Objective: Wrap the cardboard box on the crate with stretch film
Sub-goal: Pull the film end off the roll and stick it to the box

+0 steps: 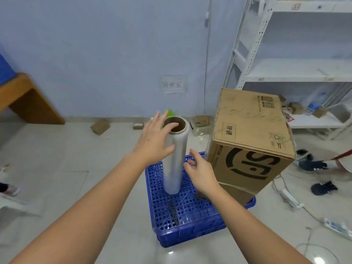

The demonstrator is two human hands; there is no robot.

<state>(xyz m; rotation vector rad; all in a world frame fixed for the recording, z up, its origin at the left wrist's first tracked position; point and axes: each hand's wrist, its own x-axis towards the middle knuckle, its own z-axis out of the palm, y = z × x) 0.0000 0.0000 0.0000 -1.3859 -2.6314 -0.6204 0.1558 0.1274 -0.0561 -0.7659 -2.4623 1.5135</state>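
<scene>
Film roll (176, 155): stands upright on the blue crate (190, 223), cardboard core open at the top.
My left hand (158, 139): fingers spread and straight, palm against the upper left side of the roll, fingertips at the core rim; not curled round it.
My right hand (199, 172): fingers loosely spread, just right of the roll; contact unclear.
Cardboard box (249, 141): tilted, on the crate's right end, close beside my right hand.
Floor (57, 159): pale tiles under the crate.

The stretch film roll (176, 159) is glossy clear plastic on a matt cardboard core; the cardboard box (251, 141) is matt brown; the crate (190, 229) is shiny perforated blue plastic; the floor (66, 159) is glossy tile.
</scene>
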